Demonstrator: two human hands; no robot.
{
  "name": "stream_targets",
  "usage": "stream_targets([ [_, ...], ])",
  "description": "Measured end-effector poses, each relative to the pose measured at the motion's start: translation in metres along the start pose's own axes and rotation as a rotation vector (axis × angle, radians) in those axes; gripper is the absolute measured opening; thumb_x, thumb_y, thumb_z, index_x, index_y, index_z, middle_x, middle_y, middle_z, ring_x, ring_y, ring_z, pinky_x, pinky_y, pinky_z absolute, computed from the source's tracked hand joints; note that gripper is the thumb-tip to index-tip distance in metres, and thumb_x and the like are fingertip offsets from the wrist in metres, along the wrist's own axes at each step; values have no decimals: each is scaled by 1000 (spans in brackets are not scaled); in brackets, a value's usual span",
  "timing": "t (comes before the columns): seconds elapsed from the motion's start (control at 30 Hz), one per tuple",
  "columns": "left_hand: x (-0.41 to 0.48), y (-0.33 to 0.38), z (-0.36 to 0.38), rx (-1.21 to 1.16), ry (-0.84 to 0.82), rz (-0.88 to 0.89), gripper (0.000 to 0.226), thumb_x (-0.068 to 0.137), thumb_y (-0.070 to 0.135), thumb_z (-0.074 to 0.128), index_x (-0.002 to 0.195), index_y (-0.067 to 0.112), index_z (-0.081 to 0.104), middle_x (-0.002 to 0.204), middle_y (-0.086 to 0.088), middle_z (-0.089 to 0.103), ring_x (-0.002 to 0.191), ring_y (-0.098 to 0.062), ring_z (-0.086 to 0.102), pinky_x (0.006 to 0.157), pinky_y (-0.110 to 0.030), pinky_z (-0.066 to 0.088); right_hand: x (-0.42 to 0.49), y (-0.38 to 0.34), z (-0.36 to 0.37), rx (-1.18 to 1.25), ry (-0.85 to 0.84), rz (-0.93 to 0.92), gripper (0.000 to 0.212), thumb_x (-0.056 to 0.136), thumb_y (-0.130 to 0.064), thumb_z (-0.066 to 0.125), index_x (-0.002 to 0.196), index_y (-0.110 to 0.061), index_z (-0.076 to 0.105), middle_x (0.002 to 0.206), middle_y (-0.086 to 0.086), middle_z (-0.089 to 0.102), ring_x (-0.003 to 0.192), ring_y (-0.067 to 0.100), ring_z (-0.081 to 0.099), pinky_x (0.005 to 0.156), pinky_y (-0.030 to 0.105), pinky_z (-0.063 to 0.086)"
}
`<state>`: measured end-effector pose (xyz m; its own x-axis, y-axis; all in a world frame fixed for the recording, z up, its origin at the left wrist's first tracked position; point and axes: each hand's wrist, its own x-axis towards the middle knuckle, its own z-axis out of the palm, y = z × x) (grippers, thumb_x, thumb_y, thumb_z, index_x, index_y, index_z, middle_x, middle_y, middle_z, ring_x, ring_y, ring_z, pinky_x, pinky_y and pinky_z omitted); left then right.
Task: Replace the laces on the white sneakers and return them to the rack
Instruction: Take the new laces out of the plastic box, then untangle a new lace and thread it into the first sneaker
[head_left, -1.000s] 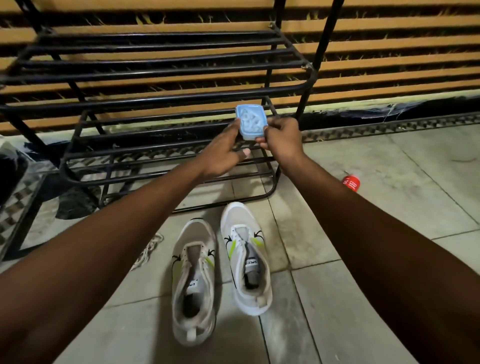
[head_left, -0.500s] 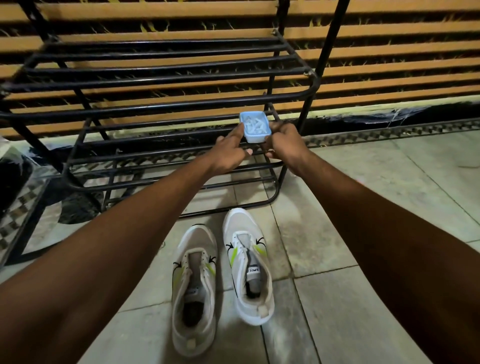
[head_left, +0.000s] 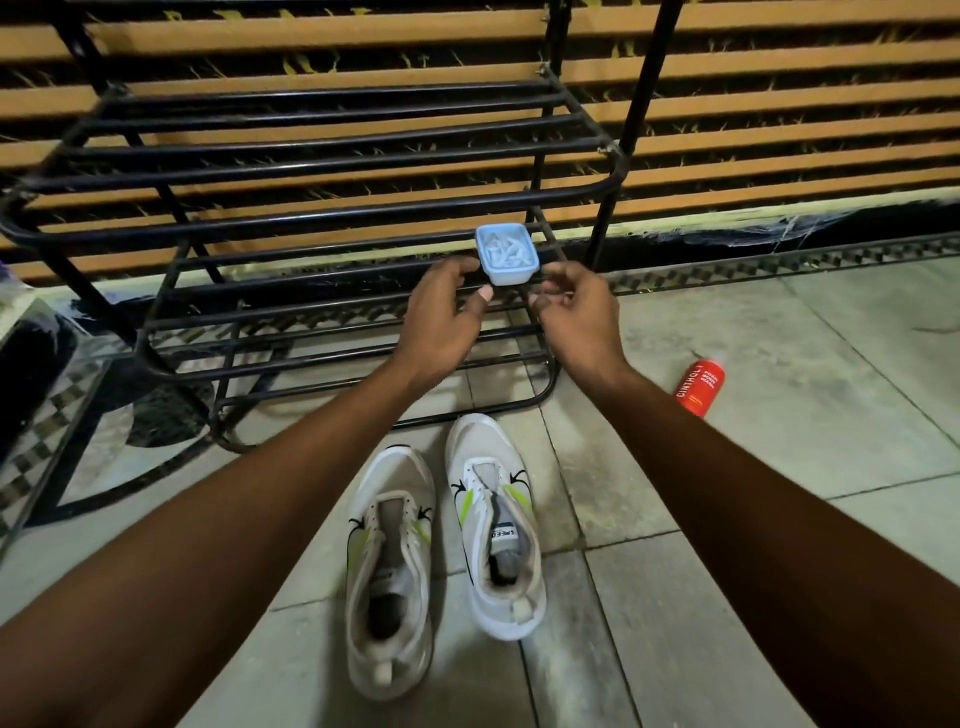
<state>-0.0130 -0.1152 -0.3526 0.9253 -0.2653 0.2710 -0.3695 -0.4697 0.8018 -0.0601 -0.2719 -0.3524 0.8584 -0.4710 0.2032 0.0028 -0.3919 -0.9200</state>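
Two white sneakers with green accents stand side by side on the tiled floor, toes toward the rack: the left sneaker (head_left: 389, 561) and the right sneaker (head_left: 493, 525). Their eyelets are bare, with no laces. A small blue container (head_left: 506, 254) holding white bits sits on the bars of the lower shelf of the black metal rack (head_left: 332, 202). My left hand (head_left: 447, 312) is just left of it, fingertips at its side and thumb below it. My right hand (head_left: 571, 306) hovers at its right corner with loosely curled fingers and holds nothing.
A red spray can (head_left: 696, 387) lies on the floor to the right of the rack. Dark bags (head_left: 26, 364) sit at the far left beside a patterned tile strip. A slatted wall stands behind the rack. Both rack shelves are otherwise bare.
The blue container went from being held up in both hands to resting on the lower shelf bars. Both hands have loosened and drawn back slightly.
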Motion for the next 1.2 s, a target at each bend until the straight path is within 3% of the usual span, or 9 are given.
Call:
stream_targets([
  [0.13, -38, -4, -8, -36, 52, 145, 27, 99, 21, 64, 125, 15, 63, 124, 1, 65, 116, -11, 62, 99, -42, 54, -31, 7, 1, 156, 11, -1, 28, 87, 0, 67, 111, -14, 70, 100, -2, 72, 94, 12, 69, 93, 31, 57],
  [0.23, -64, -6, -11, -117, 98, 121, 20, 99, 22, 64, 118, 17, 65, 118, 2, 68, 112, -12, 65, 96, -40, 55, -49, 7, 1, 240, 17, -9, 26, 86, 3, 66, 107, -11, 71, 99, 2, 73, 89, 15, 69, 89, 29, 57],
  [0.4, -107, -3, -20, -221, 148, 46, 13, 101, 13, 64, 113, 10, 68, 109, 0, 72, 101, -10, 68, 84, -19, 51, -80, 1, 6, 313, -38, -20, 21, 87, 7, 64, 100, -8, 71, 91, 7, 72, 80, 11, 64, 78, 22, 53],
  [0.53, -135, -12, -40, -221, 148, 12, 10, 101, 12, 64, 110, 12, 68, 109, 3, 73, 104, -9, 68, 89, -23, 53, -104, -4, 18, 316, -118, -7, 23, 86, 7, 63, 95, -12, 71, 86, 2, 71, 76, 8, 63, 78, 24, 52],
  [0.67, -158, -27, -66, -181, 175, -24, 9, 100, 11, 64, 107, 13, 68, 106, 6, 73, 98, -5, 68, 82, -17, 53, -123, -8, 41, 296, -188, 11, 21, 85, 5, 64, 93, -12, 73, 84, 3, 74, 77, 10, 66, 78, 27, 55],
  [0.9, -201, -110, -91, 21, 204, -133, 11, 95, 14, 65, 105, 17, 68, 104, 8, 71, 97, -7, 67, 85, -31, 54, -154, 1, 87, 187, -356, -27, 21, 86, 6, 64, 93, -11, 74, 85, 2, 75, 79, 11, 68, 80, 22, 54],
  [1.0, -216, -147, -104, 158, 267, -222, 14, 91, 15, 64, 104, 14, 68, 103, -1, 68, 95, -19, 65, 87, -37, 53, -164, 10, 109, 157, -394, -22, 27, 85, 6, 63, 86, -20, 73, 81, -2, 74, 75, 10, 67, 79, 24, 54],
  [1.07, -224, -178, -116, 252, 283, -353, 18, 87, 9, 70, 104, 12, 69, 105, -8, 65, 99, -27, 63, 88, -41, 52, -171, 16, 123, 143, -432, -20, 22, 86, 5, 65, 88, -16, 74, 81, -2, 74, 73, 6, 65, 77, 23, 52],
  [1.2, -239, -235, -133, 495, 79, -573, 30, 83, 24, 61, 108, 9, 70, 113, -17, 65, 112, -40, 55, 94, -44, 41, -180, 22, 138, 66, -534, -37, 22, 87, -4, 67, 87, -25, 73, 83, -4, 75, 72, 4, 65, 74, 20, 53],
])
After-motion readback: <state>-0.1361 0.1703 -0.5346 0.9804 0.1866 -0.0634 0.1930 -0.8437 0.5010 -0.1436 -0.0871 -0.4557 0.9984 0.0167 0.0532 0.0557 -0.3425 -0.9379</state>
